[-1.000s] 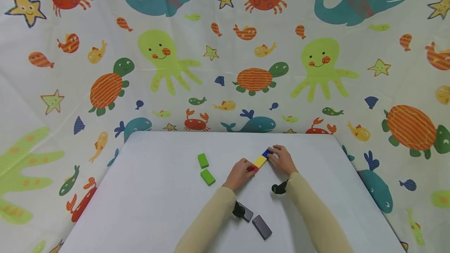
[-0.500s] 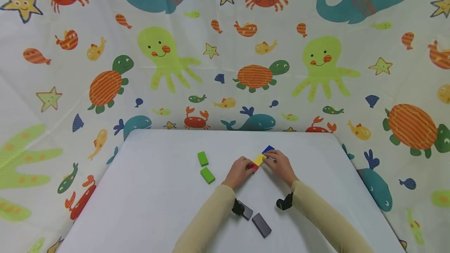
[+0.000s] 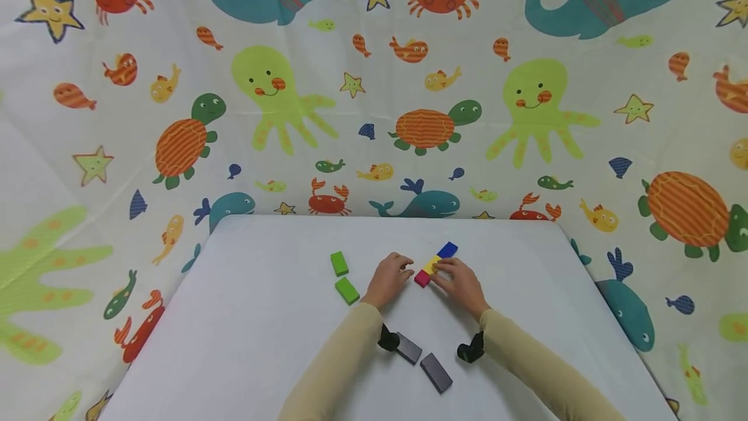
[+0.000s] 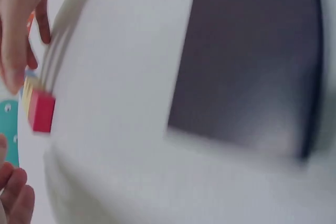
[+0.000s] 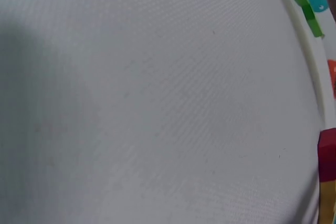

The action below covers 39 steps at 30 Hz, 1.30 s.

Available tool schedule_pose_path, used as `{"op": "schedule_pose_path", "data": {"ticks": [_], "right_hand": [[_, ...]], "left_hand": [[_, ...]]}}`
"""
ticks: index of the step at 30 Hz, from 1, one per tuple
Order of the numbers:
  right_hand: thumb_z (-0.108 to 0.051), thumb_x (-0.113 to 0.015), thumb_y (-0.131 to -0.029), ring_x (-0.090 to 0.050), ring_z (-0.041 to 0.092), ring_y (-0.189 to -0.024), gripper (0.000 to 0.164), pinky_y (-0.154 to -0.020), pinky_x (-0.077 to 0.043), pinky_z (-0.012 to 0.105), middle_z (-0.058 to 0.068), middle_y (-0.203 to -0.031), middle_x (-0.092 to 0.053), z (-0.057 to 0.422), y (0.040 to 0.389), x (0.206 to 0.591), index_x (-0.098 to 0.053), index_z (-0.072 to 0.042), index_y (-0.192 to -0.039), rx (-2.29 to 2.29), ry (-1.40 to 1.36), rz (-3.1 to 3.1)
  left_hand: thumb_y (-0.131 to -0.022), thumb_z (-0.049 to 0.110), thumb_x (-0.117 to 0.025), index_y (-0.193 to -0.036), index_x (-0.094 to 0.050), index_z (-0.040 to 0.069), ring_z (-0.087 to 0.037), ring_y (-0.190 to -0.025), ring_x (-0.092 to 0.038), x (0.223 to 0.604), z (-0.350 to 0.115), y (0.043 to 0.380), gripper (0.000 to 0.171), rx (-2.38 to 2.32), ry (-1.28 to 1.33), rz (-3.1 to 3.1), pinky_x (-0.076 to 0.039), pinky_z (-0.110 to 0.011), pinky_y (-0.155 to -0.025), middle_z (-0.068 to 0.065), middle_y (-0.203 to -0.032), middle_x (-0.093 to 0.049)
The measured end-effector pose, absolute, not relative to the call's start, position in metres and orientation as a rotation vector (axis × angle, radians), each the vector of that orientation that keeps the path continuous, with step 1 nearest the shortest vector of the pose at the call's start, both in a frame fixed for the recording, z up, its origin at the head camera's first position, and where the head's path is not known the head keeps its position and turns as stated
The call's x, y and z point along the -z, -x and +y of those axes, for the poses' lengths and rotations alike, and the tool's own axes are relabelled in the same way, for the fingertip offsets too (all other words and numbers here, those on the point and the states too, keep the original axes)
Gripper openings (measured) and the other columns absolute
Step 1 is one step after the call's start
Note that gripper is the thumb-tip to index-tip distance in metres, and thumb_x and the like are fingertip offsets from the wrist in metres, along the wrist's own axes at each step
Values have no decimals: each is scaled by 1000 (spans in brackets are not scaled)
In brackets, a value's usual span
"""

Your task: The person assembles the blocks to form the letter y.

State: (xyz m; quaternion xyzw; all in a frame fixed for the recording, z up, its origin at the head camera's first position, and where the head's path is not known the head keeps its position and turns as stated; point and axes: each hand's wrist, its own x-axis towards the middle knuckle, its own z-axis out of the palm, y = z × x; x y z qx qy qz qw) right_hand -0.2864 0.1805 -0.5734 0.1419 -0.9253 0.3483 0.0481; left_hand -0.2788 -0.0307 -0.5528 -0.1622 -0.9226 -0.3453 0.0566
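Red block [image 3: 422,278] just released by left hand [image 3: 388,280], fingers loosely parted beside it; right hand [image 3: 463,281] at yellow block [image 3: 430,266], grip impossible to tell; handling now likely one-handed

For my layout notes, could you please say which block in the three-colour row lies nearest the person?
The red block: it forms the near end, while the yellow block sits in the middle and the blue block at the far end.

A white table [image 3: 263,317] bears two green blocks [image 3: 347,291], two grey blocks [image 3: 436,373], and red, yellow and blue blocks [image 3: 430,266].
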Motion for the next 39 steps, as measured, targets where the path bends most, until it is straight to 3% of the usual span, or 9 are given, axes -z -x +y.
{"op": "schedule_pose_path", "data": {"ticks": [15, 22, 32, 39], "right_hand": [[-31, -76, -86, -59, 27, -110, 34, -95, -48, 46, 8, -117, -63, 171, 279, 575, -74, -7, -110, -956, -387, -2812], [-32, -77, -85, -60, 28, -109, 34, -94, -48, 48, 8, -116, -63, 170, 279, 578, -75, -8, -109, -916, -401, -2806], [-33, -77, -85, -61, 29, -108, 35, -91, -48, 50, 9, -117, -64, 170, 278, 577, -75, -9, -109, -873, -417, -2790], [-32, -76, -86, -61, 29, -108, 33, -91, -48, 50, 10, -117, -64, 170, 276, 576, -75, -8, -109, -874, -455, -2783]], "left_hand": [[-93, 16, -68, -109, -71, 9, -22, -98, -63, 560, -111, 279, 17, 876, 222, -2662, -54, -39, -83, -6, -105, -62], [-93, 16, -68, -109, -71, 9, -28, -102, -60, 561, -140, 283, 18, 827, 124, -2638, -50, -44, -87, -9, -109, -63], [-93, 18, -62, -122, -66, 5, -39, -122, -51, 564, -170, 285, 31, 832, 33, -2804, -44, -54, -97, -22, -134, -51], [-93, 14, -65, -122, -66, 3, -39, -126, -49, 561, -172, 283, 31, 900, 55, -2866, -41, -53, -102, -23, -135, -51]]}}
